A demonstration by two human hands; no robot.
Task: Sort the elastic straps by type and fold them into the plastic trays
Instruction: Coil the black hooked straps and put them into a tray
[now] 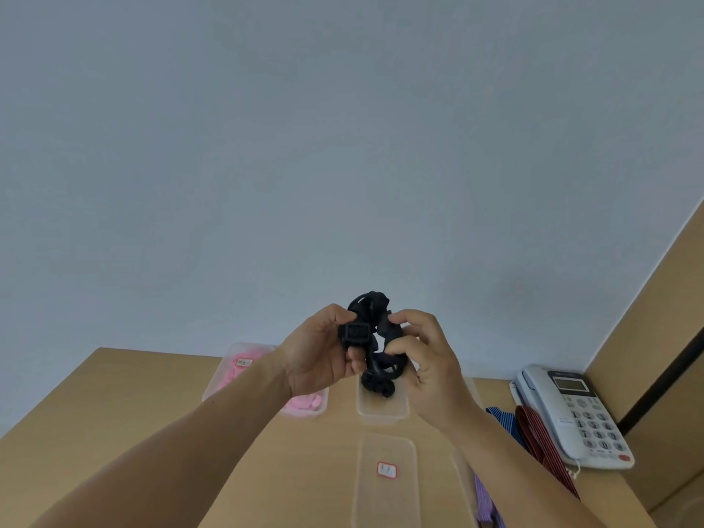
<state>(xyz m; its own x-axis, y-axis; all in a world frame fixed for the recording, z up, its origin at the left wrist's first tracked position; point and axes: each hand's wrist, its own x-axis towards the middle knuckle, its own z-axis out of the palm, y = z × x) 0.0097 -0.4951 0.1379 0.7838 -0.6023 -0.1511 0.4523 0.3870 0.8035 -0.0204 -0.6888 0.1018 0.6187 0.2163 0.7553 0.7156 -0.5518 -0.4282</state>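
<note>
Both my hands hold a bunched black elastic strap (375, 346) with a black plastic buckle in the air above the table. My left hand (324, 352) grips the buckle end, thumb and fingers curled round it. My right hand (426, 360) pinches the other part of the bundle. Below the strap lies a clear plastic tray (383, 409). A second clear tray (386, 485) with a red-edged label lies nearer to me. A red striped strap (544, 447), a blue striped strap (504, 421) and a purple strap (485, 504) lie to the right, partly hidden by my right forearm.
A clear tray with pink items (244, 369) and a label sits at the back left of the wooden table (133, 405). A white desk telephone (575, 413) stands at the right, beside a wooden panel. A plain wall rises behind the table.
</note>
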